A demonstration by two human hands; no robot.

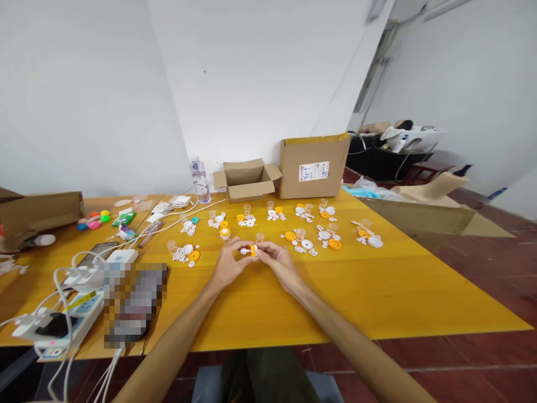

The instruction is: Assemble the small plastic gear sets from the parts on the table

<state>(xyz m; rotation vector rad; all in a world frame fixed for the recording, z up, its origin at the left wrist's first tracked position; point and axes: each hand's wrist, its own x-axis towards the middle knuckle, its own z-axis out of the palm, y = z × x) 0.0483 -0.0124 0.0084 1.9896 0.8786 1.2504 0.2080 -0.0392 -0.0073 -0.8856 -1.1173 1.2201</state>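
Observation:
Both of my hands meet over the middle of the table around a small orange and white plastic part (253, 250). My left hand (229, 263) is closed, with thumb and index finger at the part's left side. A small white piece (244, 251) shows between those fingers; whether it is joined to the orange one I cannot tell. From the other side, my right hand (279, 264) pinches the part. Just behind my fingers stand a clear plastic cup (260, 238) and an orange and white round piece (225, 233).
Several clusters of white and orange discs and clear cups lie around, including an orange disc (334, 244). Behind stand an open carton (249, 183), a closed carton (314, 170) and a bottle (200, 180). At left are a power strip (79, 313), cables and a blurred-out phone (138, 302).

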